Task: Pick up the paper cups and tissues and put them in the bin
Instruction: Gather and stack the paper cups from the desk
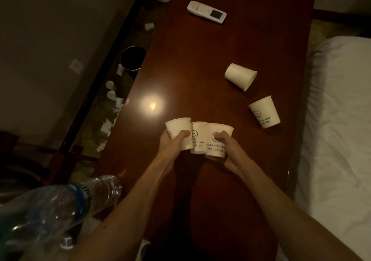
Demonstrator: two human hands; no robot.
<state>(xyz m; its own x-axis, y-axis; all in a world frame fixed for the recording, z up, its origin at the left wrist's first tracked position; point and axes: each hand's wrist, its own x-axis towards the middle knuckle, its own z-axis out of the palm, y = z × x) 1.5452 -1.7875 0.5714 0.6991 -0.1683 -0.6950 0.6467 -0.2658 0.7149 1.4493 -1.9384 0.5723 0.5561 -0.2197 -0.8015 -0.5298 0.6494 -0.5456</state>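
The left hand (173, 143) grips one white paper cup (177, 126) and the right hand (230, 150) grips a second white paper cup (219, 130) on the brown wooden surface (180, 69), with the round black bin (134, 47) down left, nearer the left hand

A dimly lit room seen from above: a long, glossy reddish-brown wooden bench (200, 49) carrying one bright spot of reflected lamplight (152, 105), a bed (341, 120) with white sheets along its right side, and on its left patterned floor (138, 37), dark skirting (96, 87) and a beige wall (50, 39) bearing a socket plate (76, 65).
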